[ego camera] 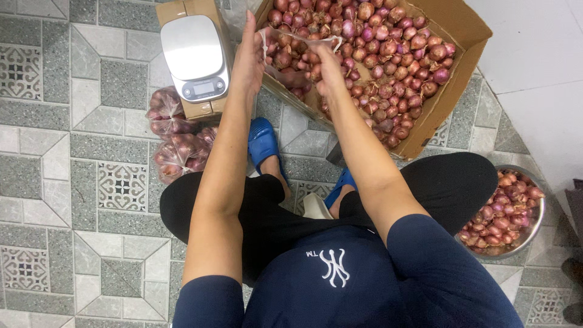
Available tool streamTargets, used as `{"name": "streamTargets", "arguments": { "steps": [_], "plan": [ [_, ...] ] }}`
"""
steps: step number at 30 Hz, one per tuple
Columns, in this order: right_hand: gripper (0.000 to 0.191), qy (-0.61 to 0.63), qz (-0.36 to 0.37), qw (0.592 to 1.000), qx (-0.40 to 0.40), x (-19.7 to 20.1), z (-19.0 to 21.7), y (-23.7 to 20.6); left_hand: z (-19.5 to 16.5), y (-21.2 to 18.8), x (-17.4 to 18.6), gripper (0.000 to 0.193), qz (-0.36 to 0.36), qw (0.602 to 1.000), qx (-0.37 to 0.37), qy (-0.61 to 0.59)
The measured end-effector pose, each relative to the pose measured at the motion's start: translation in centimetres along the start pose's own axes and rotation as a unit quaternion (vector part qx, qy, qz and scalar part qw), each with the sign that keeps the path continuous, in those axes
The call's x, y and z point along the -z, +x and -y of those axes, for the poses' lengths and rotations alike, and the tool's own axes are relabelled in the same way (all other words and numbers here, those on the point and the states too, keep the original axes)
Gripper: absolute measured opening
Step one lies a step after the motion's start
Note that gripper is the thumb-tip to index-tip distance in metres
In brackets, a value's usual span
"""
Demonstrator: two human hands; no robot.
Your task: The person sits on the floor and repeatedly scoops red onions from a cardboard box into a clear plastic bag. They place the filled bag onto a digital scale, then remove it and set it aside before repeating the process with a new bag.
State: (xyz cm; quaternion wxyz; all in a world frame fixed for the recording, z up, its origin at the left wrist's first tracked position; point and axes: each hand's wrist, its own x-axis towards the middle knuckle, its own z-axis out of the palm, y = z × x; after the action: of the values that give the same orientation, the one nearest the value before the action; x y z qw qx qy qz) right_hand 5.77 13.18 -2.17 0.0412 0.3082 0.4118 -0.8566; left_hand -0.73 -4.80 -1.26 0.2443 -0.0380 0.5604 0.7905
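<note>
Shallot bag (297, 58) hangs between both hands at the box's near edge, left hand (250, 58) and right hand (328, 67) each pinching its mouth.

My cardboard box (452, 27) of shallots (388, 54) runs past the top edge. The steel bowl (534, 228) is half behind my knee, and the kitchen scale (195, 58) readout is too small to read.

Clad in a navy short-sleeved shirt (340, 285) bearing a white interlocked-letter emblem (335, 267) on the chest, black trousers (449, 182) over both legs, bright blue rubber clogs (262, 141) on the feet, forearms bare below the sleeves.
</note>
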Motion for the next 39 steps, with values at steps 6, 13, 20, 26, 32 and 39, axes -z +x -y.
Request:
{"name": "streamTargets", "arguments": {
  "steps": [6, 13, 20, 26, 32, 39],
  "plan": [
    [0.034, -0.171, 0.045, 0.983, 0.053, -1.0, 0.3, -0.4, -0.4, -0.3, -0.6, 0.114, -0.002, 1.000, 0.011, 0.021],
    [0.053, -0.477, 0.130, 0.748, 0.443, -3.5, -1.2, 0.9, -0.8, -0.5, -0.8, 0.116, 0.012, 1.000, 0.003, -0.002],
    [0.027, -0.119, 0.032, 0.992, 0.039, -0.1, 2.0, -0.3, -1.1, -1.1, -1.2, 0.116, 0.005, 1.000, 0.021, -0.004],
    [0.021, -0.015, -0.068, 0.996, 0.047, 0.7, 2.4, -0.3, -1.3, -0.9, -1.5, 0.113, -0.005, 1.000, -0.003, -0.006],
    [0.030, -0.453, -0.070, 0.868, 0.193, -1.2, 1.1, -0.1, -1.6, -1.0, -1.8, 0.091, 0.006, 0.999, -0.018, -0.041],
    [0.040, -0.538, -0.298, 0.749, 0.245, -0.3, 2.4, 0.9, -2.5, -1.9, -2.2, 0.096, 0.001, 0.999, -0.031, -0.015]
  ]
}}
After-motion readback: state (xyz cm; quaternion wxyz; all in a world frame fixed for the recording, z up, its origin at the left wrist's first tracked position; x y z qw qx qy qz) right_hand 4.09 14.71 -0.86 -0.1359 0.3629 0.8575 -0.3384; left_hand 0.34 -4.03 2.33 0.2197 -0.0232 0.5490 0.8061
